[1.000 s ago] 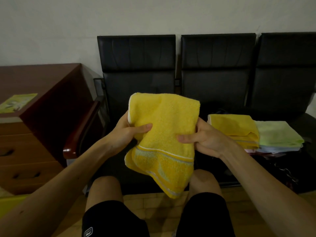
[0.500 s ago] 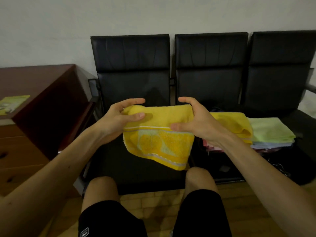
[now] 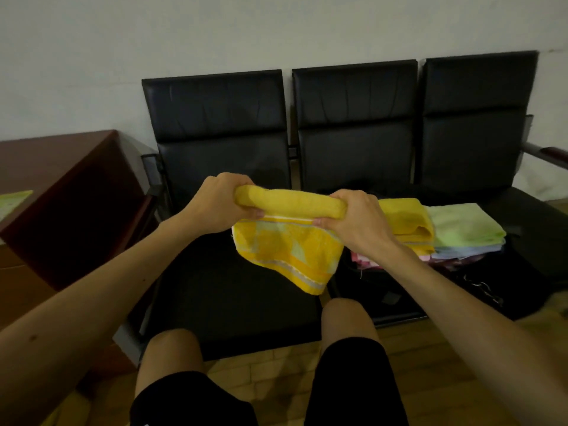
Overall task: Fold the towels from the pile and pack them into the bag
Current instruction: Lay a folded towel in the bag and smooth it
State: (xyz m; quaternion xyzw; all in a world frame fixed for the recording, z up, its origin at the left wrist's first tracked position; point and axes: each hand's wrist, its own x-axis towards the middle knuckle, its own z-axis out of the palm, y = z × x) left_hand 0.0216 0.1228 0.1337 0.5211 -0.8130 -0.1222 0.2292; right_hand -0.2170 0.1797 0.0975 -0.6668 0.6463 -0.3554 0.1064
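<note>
- The yellow towel point(image 3: 289, 244) is in the air between my two hands, in front of the leftmost seat and above my knees. Its top edge is bunched into a thick roll. The rest hangs below, showing a pale stripe and a lighter pattern, and its lowest corner drops toward my right knee.
- My left hand point(image 3: 221, 204) grips the left end of that roll, with the fingers curled over the top and the thumb tucked under.
- My right hand point(image 3: 353, 219) grips the right end the same way, knuckles up and fingertips pinching the cloth just below the roll.
- Both hands are closed tight on this one towel, and neither touches anything else.
- Just beyond my right hand lies the pile of towels point(image 3: 455, 238), and I can count four colours in it.
- A folded yellow towel point(image 3: 405, 219) is on top at the left and a green towel point(image 3: 464, 226) beside it. Pale blue and pink layers peek out underneath, and I cannot tell how many of those there are.
- The pile sits on something dark that looks like the black bag point(image 3: 507, 278). A bit of metal hardware shows on it, but I cannot tell its outline or opening against the seat.
- The row of black seats point(image 3: 221, 118) has three places, set against a pale wall.
- At my left is a brown tabletop point(image 3: 61, 167) with one yellow-green leaflet point(image 3: 12, 201) on it.
- My two bare knees and black shorts point(image 3: 353, 379) are at the bottom, over a wood floor.
</note>
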